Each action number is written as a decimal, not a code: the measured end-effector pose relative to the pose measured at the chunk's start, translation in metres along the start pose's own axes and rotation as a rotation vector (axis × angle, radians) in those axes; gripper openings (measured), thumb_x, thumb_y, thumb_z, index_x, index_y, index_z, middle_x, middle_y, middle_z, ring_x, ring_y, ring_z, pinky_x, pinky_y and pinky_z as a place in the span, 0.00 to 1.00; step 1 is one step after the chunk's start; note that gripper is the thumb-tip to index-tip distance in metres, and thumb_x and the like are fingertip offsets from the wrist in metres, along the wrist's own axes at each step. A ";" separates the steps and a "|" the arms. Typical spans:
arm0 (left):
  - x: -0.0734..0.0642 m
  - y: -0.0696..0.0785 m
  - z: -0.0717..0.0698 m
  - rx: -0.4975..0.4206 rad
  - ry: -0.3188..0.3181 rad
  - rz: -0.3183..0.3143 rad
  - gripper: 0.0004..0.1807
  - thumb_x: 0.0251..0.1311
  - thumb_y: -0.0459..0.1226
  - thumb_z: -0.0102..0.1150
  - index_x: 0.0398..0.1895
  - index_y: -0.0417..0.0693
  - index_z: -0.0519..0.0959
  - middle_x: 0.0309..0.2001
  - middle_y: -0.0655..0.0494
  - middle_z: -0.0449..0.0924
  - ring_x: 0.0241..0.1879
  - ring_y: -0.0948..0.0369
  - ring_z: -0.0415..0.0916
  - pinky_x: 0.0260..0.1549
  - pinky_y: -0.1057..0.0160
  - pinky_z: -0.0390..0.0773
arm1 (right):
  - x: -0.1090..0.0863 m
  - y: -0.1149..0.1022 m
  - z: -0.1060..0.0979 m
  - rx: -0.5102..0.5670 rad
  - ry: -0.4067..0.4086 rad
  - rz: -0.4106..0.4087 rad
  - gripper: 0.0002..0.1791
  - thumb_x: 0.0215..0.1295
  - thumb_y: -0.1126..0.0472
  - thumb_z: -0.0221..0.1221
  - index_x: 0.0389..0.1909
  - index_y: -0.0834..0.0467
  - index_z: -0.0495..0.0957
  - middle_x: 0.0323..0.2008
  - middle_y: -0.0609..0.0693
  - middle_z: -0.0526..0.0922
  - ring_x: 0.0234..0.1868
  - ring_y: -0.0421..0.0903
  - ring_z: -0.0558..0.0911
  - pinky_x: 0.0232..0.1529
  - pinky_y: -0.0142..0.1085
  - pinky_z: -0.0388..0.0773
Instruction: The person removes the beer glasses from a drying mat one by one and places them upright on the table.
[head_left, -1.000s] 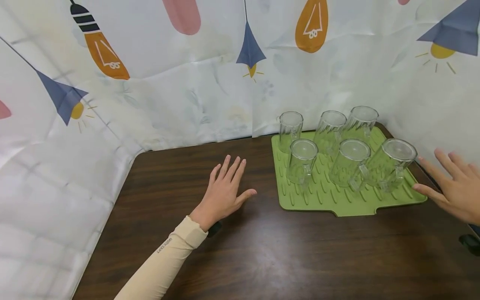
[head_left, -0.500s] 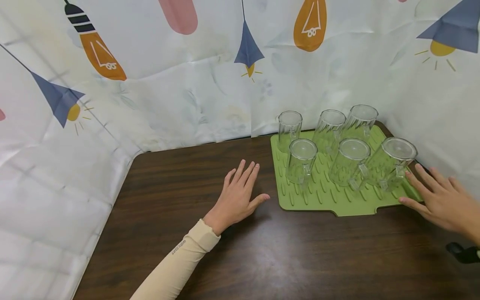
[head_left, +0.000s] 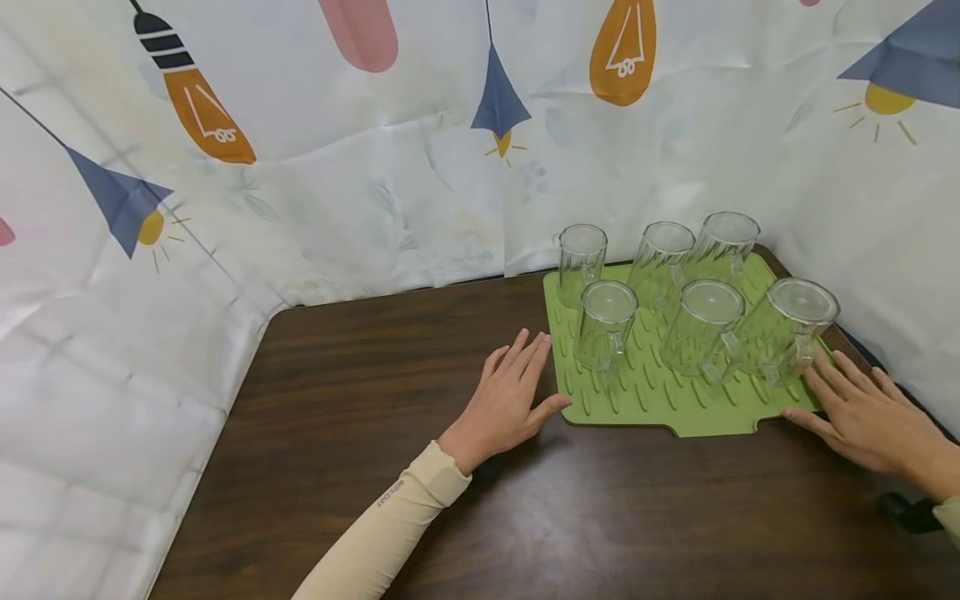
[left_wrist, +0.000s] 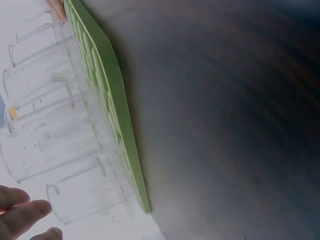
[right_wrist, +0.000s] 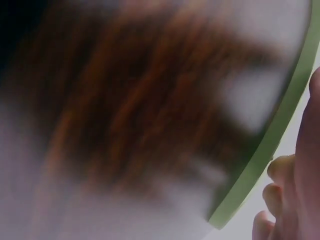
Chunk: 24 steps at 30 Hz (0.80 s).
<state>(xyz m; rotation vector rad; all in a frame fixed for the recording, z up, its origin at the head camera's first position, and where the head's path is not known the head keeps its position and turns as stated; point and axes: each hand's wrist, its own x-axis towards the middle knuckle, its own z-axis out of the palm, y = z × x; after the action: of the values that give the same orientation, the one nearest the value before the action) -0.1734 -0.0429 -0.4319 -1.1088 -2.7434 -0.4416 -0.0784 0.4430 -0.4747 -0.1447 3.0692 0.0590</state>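
Note:
A green drying mat (head_left: 716, 423) with raised ridges lies on the dark wooden table. Several clear glass mugs (head_left: 597, 346) stand on it in two rows, handles showing on the front ones. My left hand (head_left: 501, 412) is at the mat's left edge, fingers straight and thumb spread towards its front left corner. On the opposite side, my right hand (head_left: 873, 421) reaches the front right corner with straight fingers, close to the nearest right mug (head_left: 787, 329). In the right wrist view the mat's rim (right_wrist: 270, 145) runs right beside the fingers (right_wrist: 280, 170).
Behind the table hangs a white cloth (head_left: 337, 208) printed with lamps and bulbs, and more cloth closes in both sides. The dark tabletop (head_left: 360, 375) stretches left and in front of the mat. A black strap (head_left: 911, 512) sits by the right wrist.
My left hand has moved right, from the bare tabletop to the mat's left edge. My right hand has come in leftward to the mat's right corner. Mat and mugs stay in place.

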 end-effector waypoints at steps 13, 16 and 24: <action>0.017 0.016 0.016 -0.148 0.064 0.104 0.50 0.73 0.68 0.18 0.81 0.39 0.56 0.79 0.42 0.63 0.82 0.46 0.56 0.73 0.41 0.69 | 0.007 -0.001 -0.001 0.090 -0.140 0.042 0.59 0.76 0.28 0.43 0.78 0.78 0.40 0.77 0.81 0.34 0.79 0.77 0.34 0.71 0.78 0.37; 0.020 0.019 0.019 -0.186 0.064 0.131 0.50 0.73 0.68 0.18 0.80 0.37 0.57 0.78 0.40 0.63 0.80 0.45 0.59 0.73 0.41 0.69 | 0.008 -0.003 0.000 0.106 -0.137 0.044 0.58 0.77 0.29 0.42 0.77 0.79 0.40 0.77 0.81 0.34 0.79 0.77 0.34 0.71 0.78 0.37; 0.025 0.026 0.028 -0.333 0.006 0.125 0.49 0.74 0.67 0.19 0.81 0.39 0.55 0.80 0.41 0.61 0.81 0.48 0.59 0.76 0.43 0.67 | 0.010 -0.004 0.001 0.115 -0.137 0.042 0.55 0.80 0.32 0.40 0.77 0.80 0.41 0.76 0.83 0.36 0.78 0.79 0.36 0.69 0.78 0.40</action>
<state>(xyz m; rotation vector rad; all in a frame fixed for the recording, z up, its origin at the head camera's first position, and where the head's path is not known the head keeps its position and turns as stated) -0.1742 0.0005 -0.4466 -1.3383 -2.6369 -0.9055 -0.0876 0.4385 -0.4762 -0.0675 2.9291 -0.1011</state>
